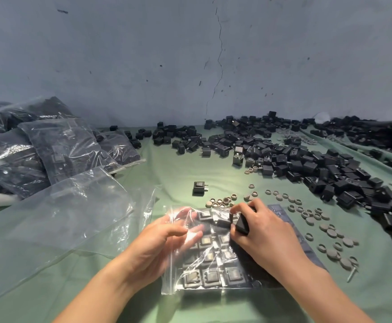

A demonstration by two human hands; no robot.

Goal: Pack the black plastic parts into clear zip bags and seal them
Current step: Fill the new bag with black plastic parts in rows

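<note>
Black plastic parts [210, 273] sit in neat rows inside the clear zip bag [178, 284], flat on the surface [167, 173] just ahead. Right hand [263, 233] curls round another part [242, 223], feeding it in; best slid flat beside its neighbours. Left hand [160, 243] grips the film, lifting the mouth open.

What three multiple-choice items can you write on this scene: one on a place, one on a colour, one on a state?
1. Where do the filled bags lie?
A. far left
B. far right
C. in the person's lap

2. What colour is the cloth on the table?
A. red
B. green
C. white

3. What does the right hand hold?
A. nothing
B. a black part
C. a grey ring

Answers:
1 A: the bags pile up at the left edge.
2 B: the cloth looks pale green.
3 B: the fingers curl round the black part.
</note>
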